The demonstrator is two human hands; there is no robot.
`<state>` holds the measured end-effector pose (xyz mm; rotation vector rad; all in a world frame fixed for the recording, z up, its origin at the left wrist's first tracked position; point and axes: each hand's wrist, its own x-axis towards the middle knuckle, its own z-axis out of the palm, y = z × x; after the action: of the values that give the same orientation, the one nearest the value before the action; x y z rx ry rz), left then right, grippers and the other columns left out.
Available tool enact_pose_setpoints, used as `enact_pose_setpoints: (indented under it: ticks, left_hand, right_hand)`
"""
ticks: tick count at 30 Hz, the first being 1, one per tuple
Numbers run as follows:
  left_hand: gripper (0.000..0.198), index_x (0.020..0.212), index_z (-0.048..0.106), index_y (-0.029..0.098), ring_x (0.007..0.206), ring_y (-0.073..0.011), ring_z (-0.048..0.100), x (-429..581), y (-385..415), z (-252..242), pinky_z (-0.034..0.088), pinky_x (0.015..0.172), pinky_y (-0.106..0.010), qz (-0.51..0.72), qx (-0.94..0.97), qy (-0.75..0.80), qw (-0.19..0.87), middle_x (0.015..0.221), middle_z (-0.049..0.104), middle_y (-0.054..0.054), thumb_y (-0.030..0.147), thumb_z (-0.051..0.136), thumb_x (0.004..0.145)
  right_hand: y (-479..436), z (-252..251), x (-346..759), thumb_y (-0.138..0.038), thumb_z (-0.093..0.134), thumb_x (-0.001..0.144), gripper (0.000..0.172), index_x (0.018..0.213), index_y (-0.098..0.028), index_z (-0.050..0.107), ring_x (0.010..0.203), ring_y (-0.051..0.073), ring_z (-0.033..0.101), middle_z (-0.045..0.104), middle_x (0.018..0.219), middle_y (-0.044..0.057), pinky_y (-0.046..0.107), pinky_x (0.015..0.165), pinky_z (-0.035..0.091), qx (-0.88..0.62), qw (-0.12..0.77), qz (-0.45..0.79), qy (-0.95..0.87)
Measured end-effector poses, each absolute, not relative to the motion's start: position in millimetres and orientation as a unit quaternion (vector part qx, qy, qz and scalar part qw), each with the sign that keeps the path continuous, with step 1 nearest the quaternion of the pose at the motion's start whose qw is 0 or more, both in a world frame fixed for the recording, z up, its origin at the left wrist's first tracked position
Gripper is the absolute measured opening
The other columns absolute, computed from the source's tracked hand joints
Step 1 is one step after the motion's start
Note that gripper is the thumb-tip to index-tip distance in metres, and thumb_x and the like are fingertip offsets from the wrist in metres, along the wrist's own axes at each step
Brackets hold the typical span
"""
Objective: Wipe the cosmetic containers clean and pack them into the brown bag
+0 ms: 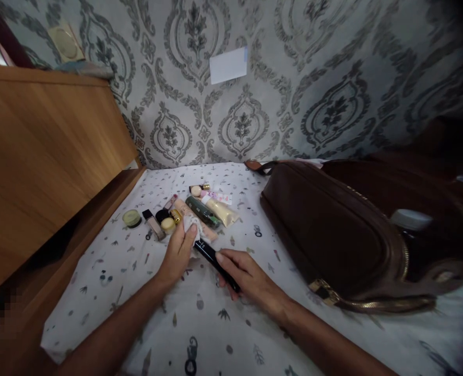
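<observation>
My right hand [247, 277] is closed around the near end of a slim black tube [210, 253] that lies slantwise over a white patterned sheet [200, 334]. My left hand [180, 250] pinches a small white cloth [192, 225] against the tube's far end. Just beyond the hands lies a cluster of cosmetics: a green tube [203, 211], a cream tube [221, 209], a peach tube [186, 209], a small yellow-capped jar [167, 224] and a slim dark-capped stick [153, 224].
A large brown leather bag [333, 235] with a gold zip lies open at the right, a white-capped container [411, 219] inside it. A round green compact [131, 218] sits at the left. A wooden headboard [47, 156] runs along the left; patterned wallpaper behind.
</observation>
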<state>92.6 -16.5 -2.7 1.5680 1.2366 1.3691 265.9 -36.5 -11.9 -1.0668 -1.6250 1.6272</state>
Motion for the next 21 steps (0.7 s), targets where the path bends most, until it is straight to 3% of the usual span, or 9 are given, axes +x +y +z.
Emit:
enact_pose_setpoints:
  ticks: [2, 4, 7, 9, 10, 16, 21]
  left_hand:
    - [0.033, 0.099, 0.059, 0.018, 0.084, -0.0187, 0.057, 89.5, -14.9, 0.0, 0.045, 0.078, -0.029, 0.489, 0.656, 0.493, 0.295, 0.088, 0.063, -0.003, 0.047, 0.046, 0.096]
    - [0.030, 0.091, 0.056, 0.018, 0.076, -0.0173, 0.054, 86.5, -13.4, 1.1, 0.042, 0.072, -0.028, 0.465, 0.677, 0.506, 0.262, 0.081, 0.060, -0.002, 0.044, 0.042, 0.098]
    - [0.030, 0.083, 0.052, 0.019, 0.074, -0.0160, 0.050, 82.5, -11.4, 0.6, 0.040, 0.070, -0.027, 0.462, 0.687, 0.508, 0.238, 0.078, 0.056, 0.000, 0.042, 0.040, 0.098]
    - [0.031, 0.079, 0.050, 0.020, 0.072, -0.0153, 0.048, 80.7, -10.4, 0.2, 0.039, 0.069, -0.026, 0.469, 0.683, 0.505, 0.242, 0.074, 0.052, 0.001, 0.043, 0.041, 0.098]
    - [0.032, 0.078, 0.049, 0.020, 0.070, -0.0150, 0.047, 80.3, -10.2, 0.2, 0.039, 0.068, -0.026, 0.474, 0.677, 0.503, 0.254, 0.073, 0.051, 0.002, 0.044, 0.042, 0.098]
    - [0.040, 0.076, 0.055, 0.019, 0.067, -0.0147, 0.049, 84.4, -11.6, 2.0, 0.041, 0.065, -0.025, 0.517, 0.595, 0.498, 0.362, 0.069, 0.053, 0.002, 0.055, 0.050, 0.093]
    - [0.037, 0.092, 0.067, 0.019, 0.093, -0.0184, 0.062, 89.2, -7.1, -3.3, 0.045, 0.085, -0.025, 0.616, 0.436, 0.518, 0.403, 0.089, 0.069, -0.001, 0.055, 0.058, 0.088]
  right_hand:
    - [-38.4, -11.1, 265.8, -0.061, 0.062, 0.079, 0.047, 0.097, -0.018, 0.059, 0.051, 0.012, 0.048, 0.055, 0.064, -0.003, 0.024, 0.048, 0.035, -0.392, 0.319, 0.605, -0.615]
    - [-40.1, -9.4, 266.1, -0.043, 0.073, 0.072, 0.050, 0.115, -0.020, 0.056, 0.062, 0.014, 0.052, 0.059, 0.072, -0.003, 0.025, 0.057, 0.038, -0.398, 0.340, 0.569, -0.633]
    - [-41.9, -5.3, 267.5, -0.029, 0.069, 0.074, 0.036, 0.108, -0.021, 0.059, 0.071, 0.016, 0.054, 0.061, 0.077, -0.002, 0.027, 0.067, 0.040, -0.414, 0.348, 0.492, -0.682]
    - [-42.2, -2.5, 269.0, -0.032, 0.062, 0.081, 0.018, 0.095, -0.020, 0.059, 0.069, 0.015, 0.054, 0.060, 0.075, -0.002, 0.027, 0.065, 0.040, -0.407, 0.347, 0.487, -0.690]
    - [-42.0, -1.5, 269.7, -0.036, 0.059, 0.084, 0.018, 0.091, -0.019, 0.059, 0.066, 0.014, 0.053, 0.060, 0.074, -0.001, 0.026, 0.062, 0.039, -0.397, 0.343, 0.511, -0.680]
    - [-39.3, -2.0, 269.7, -0.058, 0.064, 0.079, 0.042, 0.084, -0.018, 0.052, 0.051, 0.010, 0.057, 0.067, 0.073, 0.002, 0.021, 0.044, 0.028, -0.334, 0.305, 0.721, -0.525]
    - [-42.7, 0.1, 266.3, -0.062, 0.062, 0.081, 0.045, 0.084, -0.018, 0.053, 0.054, 0.012, 0.061, 0.070, 0.074, 0.003, 0.022, 0.044, 0.029, -0.319, 0.316, 0.745, -0.493]
